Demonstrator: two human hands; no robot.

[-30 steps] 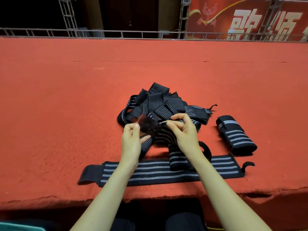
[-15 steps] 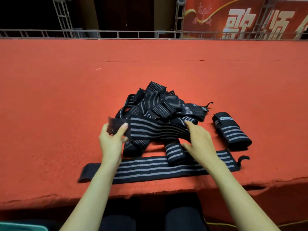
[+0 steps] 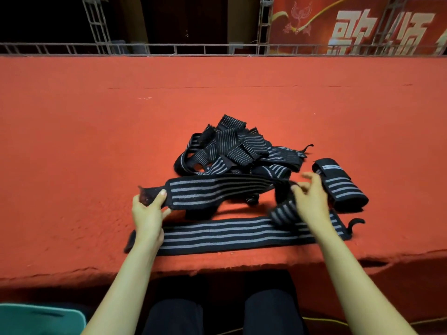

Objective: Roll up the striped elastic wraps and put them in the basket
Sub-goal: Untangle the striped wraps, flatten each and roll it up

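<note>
My left hand (image 3: 148, 212) pinches the velcro end of a black wrap with grey stripes (image 3: 212, 192), stretched out just above the red surface. My right hand (image 3: 310, 199) is blurred at that wrap's other end, fingers spread around it; its hold cannot be made out. A second striped wrap (image 3: 229, 234) lies flat along the front edge, under both hands. A tangled pile of wraps (image 3: 237, 151) sits behind. One rolled wrap (image 3: 341, 186) lies to the right. No basket is in view.
The red carpeted platform (image 3: 96, 141) stretches far back to a metal rail (image 3: 169, 48). Its front edge runs just below the flat wrap. A teal object (image 3: 41, 319) shows at the bottom left, my dark-trousered knees at the bottom centre.
My hands have moved apart, the left hand drawing the wrap's velcro end leftward out of the pile and the right hand sliding right along it. The wrap is now stretched long.
</note>
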